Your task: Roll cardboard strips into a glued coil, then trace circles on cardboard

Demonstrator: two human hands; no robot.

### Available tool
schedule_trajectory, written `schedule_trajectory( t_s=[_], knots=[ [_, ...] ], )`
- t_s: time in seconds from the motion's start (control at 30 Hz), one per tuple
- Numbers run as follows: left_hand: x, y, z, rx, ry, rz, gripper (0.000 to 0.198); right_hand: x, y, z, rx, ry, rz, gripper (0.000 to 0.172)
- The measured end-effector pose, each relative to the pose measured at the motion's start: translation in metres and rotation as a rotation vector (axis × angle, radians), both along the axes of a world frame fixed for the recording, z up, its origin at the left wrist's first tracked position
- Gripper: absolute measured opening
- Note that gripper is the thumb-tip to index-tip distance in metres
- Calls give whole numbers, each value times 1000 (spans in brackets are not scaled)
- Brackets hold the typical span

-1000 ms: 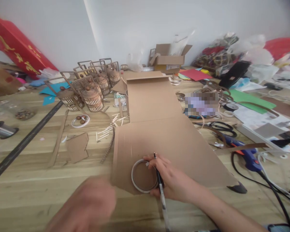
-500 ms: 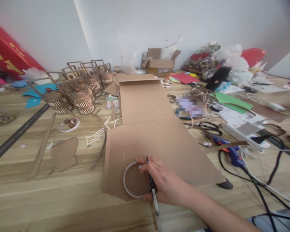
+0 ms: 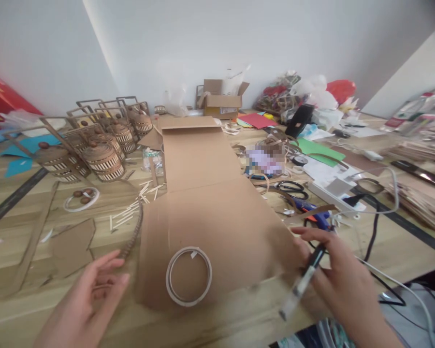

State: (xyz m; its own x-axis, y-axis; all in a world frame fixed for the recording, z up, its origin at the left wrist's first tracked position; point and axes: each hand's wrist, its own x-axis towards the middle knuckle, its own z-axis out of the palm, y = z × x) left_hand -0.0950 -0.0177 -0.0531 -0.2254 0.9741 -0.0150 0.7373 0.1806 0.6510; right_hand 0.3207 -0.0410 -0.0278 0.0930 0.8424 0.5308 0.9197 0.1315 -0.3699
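A white ring of tape (image 3: 169,282) lies flat on a large sheet of brown cardboard (image 3: 217,212), near the sheet's front edge. To the left of the cardboard, my left hand (image 3: 85,302) hovers with its fingers curved and apart from the thumb, holding nothing. My right hand (image 3: 342,278) is by the front right corner of the cardboard and has a black pen (image 3: 306,278) gripped in it. The pen's clear end tilts down to the left and is blurred. Whether the right fingertips touch the cardboard, I cannot tell.
Several lidded woven baskets (image 3: 102,160) with tall handles stand at the back left. Small sticks (image 3: 125,215) and a cardboard scrap (image 3: 72,246) lie on the left. A blue glue gun (image 3: 313,212), scissors (image 3: 292,189), cables and a power strip (image 3: 335,193) crowd the right side.
My right hand has left the tape ring and moved right with the pen. My left hand has come into view at the lower left. The view has turned slightly right.
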Motion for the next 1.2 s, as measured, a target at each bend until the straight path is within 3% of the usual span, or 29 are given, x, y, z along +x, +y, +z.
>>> schedule_trajectory(
  t_s=[0.1, 0.27, 0.33, 0.53, 0.7, 0.93, 1.07, 1.2],
  knots=[
    [6, 11, 9, -196, -182, -54, 69, 37, -15, -18, -89, -110, -118, 16],
    [24, 38, 7, -186, -415, -21, 93, 51, -24, -39, -240, -40, -24, 22],
    [29, 42, 10, -182, -430, 16, 88, 52, -23, -44, -272, -15, 13, 24],
    [41, 41, 24, -364, -589, 55, 43, 56, -16, -53, -204, 63, 57, 24],
    [38, 41, 15, -202, -438, 181, 37, 48, -7, -45, -203, 42, 15, 14],
    [24, 27, 12, -206, -245, 141, 42, 53, -1, -43, -304, -72, -230, 24],
    [30, 21, 2, -188, -153, 44, 43, 64, -3, -34, -281, -181, -234, 28],
    [36, 24, 7, -291, 35, -148, 42, 52, -1, -15, -71, -298, -195, 31]
  ],
)
